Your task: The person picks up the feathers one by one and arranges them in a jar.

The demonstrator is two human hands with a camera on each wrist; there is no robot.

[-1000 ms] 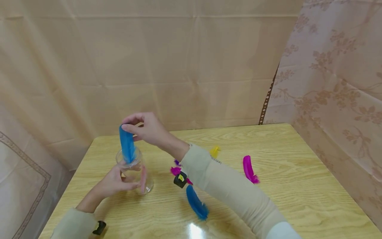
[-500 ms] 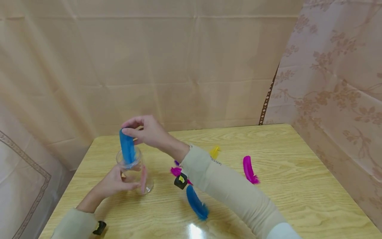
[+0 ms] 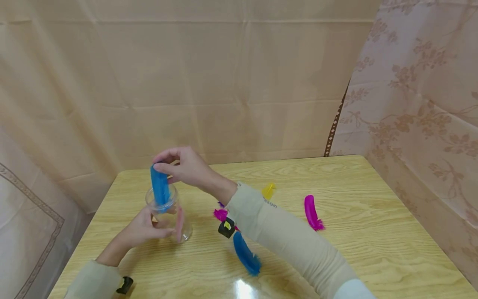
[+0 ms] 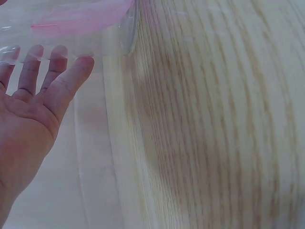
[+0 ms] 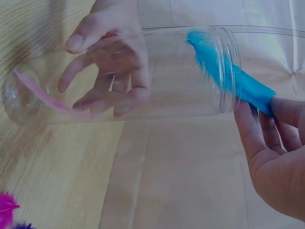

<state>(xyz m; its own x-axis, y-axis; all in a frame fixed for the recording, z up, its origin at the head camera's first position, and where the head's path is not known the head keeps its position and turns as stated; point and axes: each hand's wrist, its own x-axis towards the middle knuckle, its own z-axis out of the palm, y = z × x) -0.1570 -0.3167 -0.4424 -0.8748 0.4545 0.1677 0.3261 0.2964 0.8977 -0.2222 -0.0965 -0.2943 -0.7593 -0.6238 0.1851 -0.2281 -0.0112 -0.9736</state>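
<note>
A clear plastic jar [image 3: 167, 224] without a lid stands on the left part of the table. My left hand [image 3: 140, 228] grips its side, thumb toward the front and fingers round the back, as the right wrist view shows. A pink feather [image 5: 52, 99] leans inside it near the base. Above the mouth my right hand [image 3: 188, 166] pinches one end of a blue feather [image 3: 159, 185] between thumb and fingers. Its fluffy end is inside the jar's neck, while the pinched end sticks out over the rim.
On the wooden table [image 3: 373, 232] lie a second blue feather [image 3: 245, 255], a magenta feather [image 3: 313, 212] and a yellow feather [image 3: 269, 190]. More magenta [image 5: 6, 209] and purple feathers [image 5: 23, 225] are partly hidden beneath the right forearm. Cloth curtains [image 3: 224, 83] hang behind the table.
My right hand has moved down slightly, and the blue feather reaches further into the jar. The left hand and the jar have stayed in place.
</note>
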